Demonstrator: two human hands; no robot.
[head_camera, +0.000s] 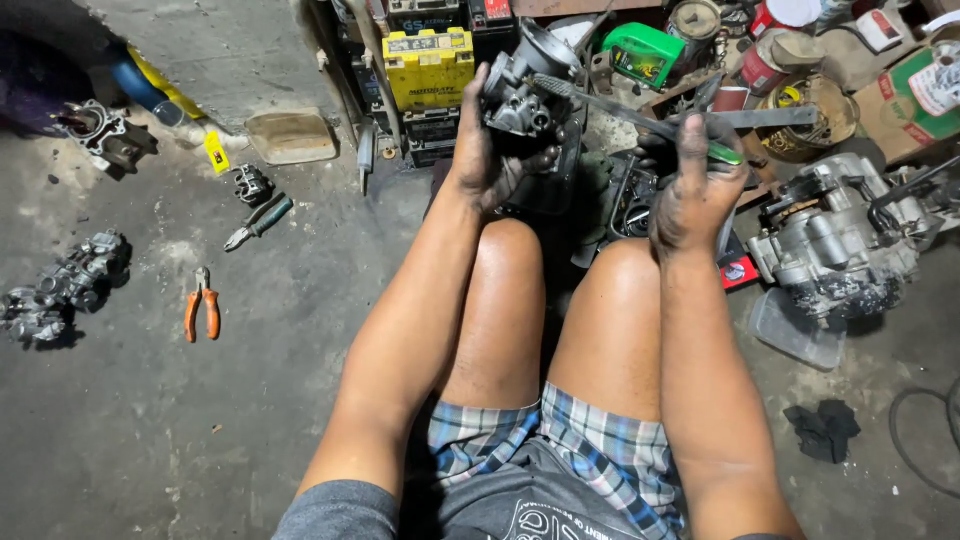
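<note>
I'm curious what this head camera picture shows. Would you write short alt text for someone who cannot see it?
Seen from above, a seated person's grimy left hand holds up a small metal carburetor while the right hand works a green-handled screwdriver against it. Orange-handled pliers and an engine block lie on the concrete floor.

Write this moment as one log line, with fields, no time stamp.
left hand: holds carburetor | right hand: holds screwdriver, tip at carburetor | floor: orange pliers, engine
</note>
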